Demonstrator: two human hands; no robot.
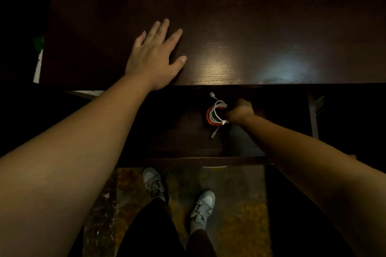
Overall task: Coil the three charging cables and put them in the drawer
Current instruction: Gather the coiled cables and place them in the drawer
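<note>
Bare forearms above mottled floor; left hand flat on dark desk, right hand gripping coiled cables inside open drawer.

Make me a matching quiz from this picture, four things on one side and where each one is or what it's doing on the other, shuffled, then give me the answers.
Things:
1. left hand
2. right hand
3. coiled cables
4. drawer

Places or states:
A. pulled open below the desk edge
B. lying flat, fingers spread, on the desk top
C. bundled orange and white, inside the drawer
D. curled on the bundle, down in the drawer

Pairs: 1-B, 2-D, 3-C, 4-A
</note>
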